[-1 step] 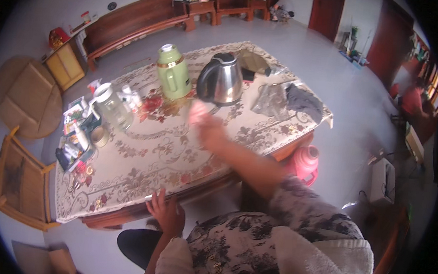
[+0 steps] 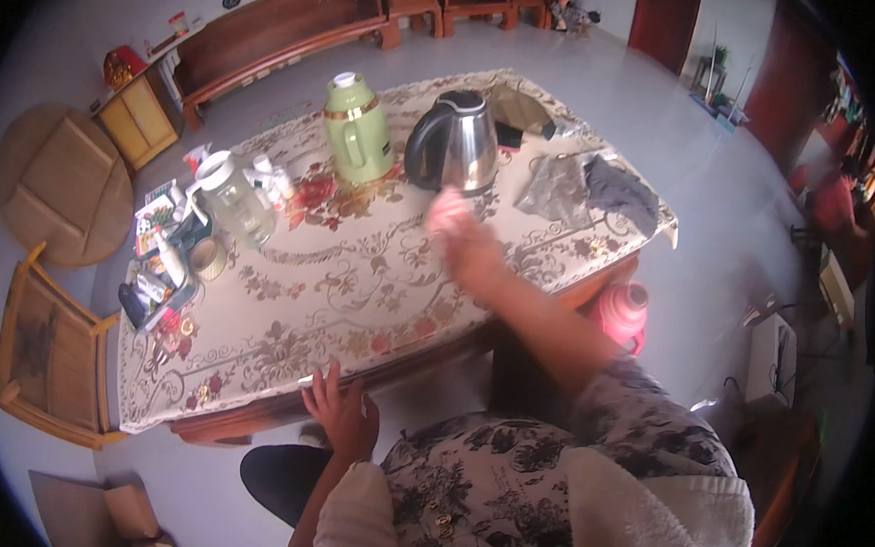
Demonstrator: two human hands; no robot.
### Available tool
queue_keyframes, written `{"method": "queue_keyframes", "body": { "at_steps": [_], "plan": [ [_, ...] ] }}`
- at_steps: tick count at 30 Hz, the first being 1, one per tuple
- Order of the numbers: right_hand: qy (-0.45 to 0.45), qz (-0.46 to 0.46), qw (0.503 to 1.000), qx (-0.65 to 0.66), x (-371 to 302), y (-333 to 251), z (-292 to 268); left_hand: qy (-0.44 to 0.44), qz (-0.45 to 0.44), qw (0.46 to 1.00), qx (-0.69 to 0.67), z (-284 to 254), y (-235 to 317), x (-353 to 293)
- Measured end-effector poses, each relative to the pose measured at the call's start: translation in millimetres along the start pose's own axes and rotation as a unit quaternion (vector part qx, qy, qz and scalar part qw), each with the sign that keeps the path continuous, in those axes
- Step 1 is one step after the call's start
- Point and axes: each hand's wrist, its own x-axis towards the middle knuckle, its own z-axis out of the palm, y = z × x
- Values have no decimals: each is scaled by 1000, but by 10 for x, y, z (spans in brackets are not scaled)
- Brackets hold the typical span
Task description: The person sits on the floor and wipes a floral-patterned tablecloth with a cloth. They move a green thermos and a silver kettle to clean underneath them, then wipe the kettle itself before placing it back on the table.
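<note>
My right hand reaches over the middle of the table, closed on a small pink cloth-like bundle, blurred so that its kind is hard to tell. Just beyond it stands a steel kettle with a black handle. The bundle overlaps the kettle's base in view, and I cannot tell whether they touch. A pale green thermos flask is to the kettle's left. At the near edge of the table, my left hand rests with its fingers spread. A small whitish bit shows by its fingertips.
A clear pitcher and a tray of small items crowd the table's left end. Grey plastic bags and a dark cloth lie at the right. A pink thermos stands beside the table. Two other people are far off.
My right hand and the pink bundle have moved right, from left of the kettle to in front of it. The whole view has shifted slightly. My left hand stays at the table edge.
</note>
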Motion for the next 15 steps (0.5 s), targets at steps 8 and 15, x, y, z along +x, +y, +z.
{"method": "queue_keyframes", "body": {
  "at_steps": [8,15],
  "plan": [
    [18,148,987,-57,-920,-142,-702,-1,19,1000,9,176,-40,-105],
    [41,-42,938,343,-375,-1692,-566,0,25,999,-27,76,51,-96]
  ]
}}
